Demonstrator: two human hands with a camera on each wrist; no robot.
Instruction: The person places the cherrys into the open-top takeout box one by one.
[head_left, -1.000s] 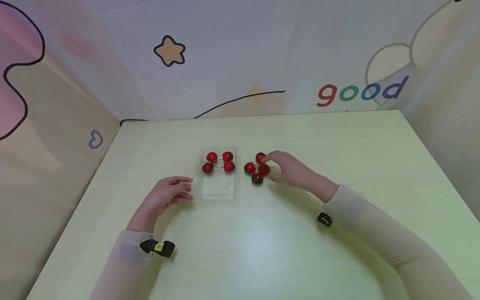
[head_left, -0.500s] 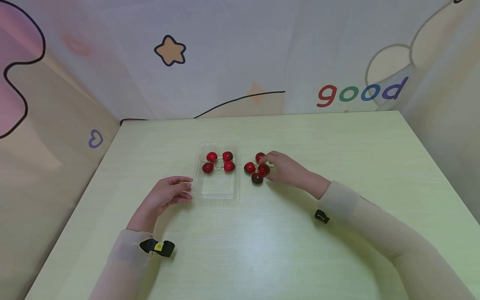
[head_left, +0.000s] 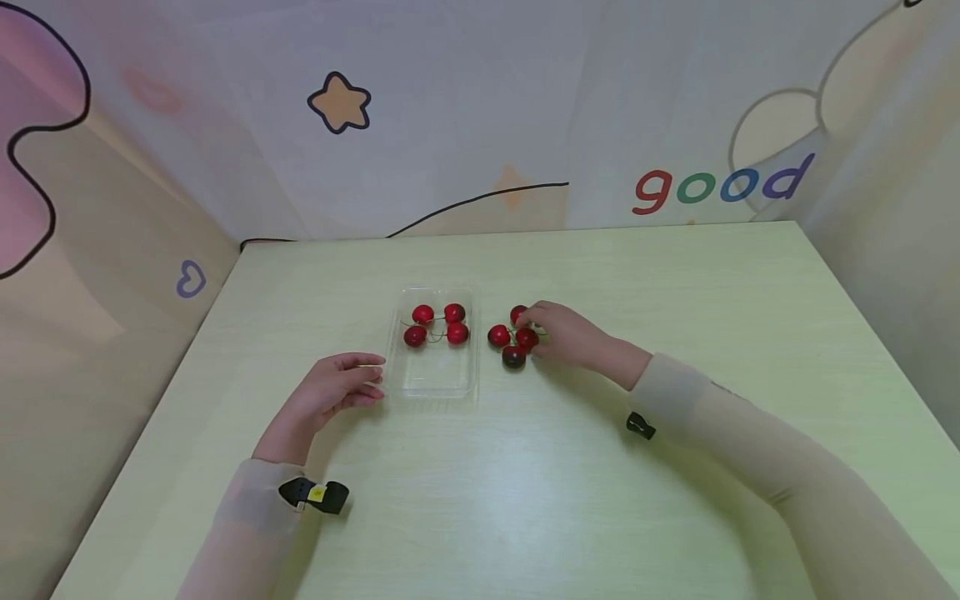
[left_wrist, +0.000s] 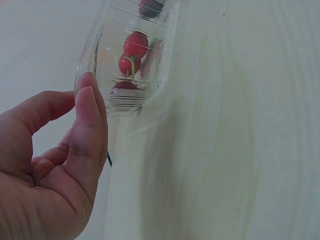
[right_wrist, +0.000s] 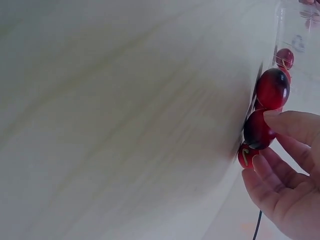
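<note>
A clear plastic box (head_left: 433,379) stands on the table with several red cherries (head_left: 457,333) in its far half. My left hand (head_left: 341,387) is at the box's left side, its fairly straight fingertips at the rim; the left wrist view shows the hand (left_wrist: 60,160) against the clear wall. Right of the box lies a small cluster of cherries, among them a dark cherry (head_left: 513,357) in front. My right hand (head_left: 573,337) has thumb and fingers around one cherry (right_wrist: 259,130) of this cluster. Its fingers partly hide the rear cherry (head_left: 517,314).
The pale wood-patterned table (head_left: 480,500) reaches back to a printed backdrop (head_left: 480,108) with a star and the word "good". Cloth also hangs at the left and right sides. A black strap (head_left: 315,495) sits on the left sleeve.
My right hand has shifted slightly left, its fingers drawing closer around the cherry. The left hand, the box and the cherries inside it look unchanged.
</note>
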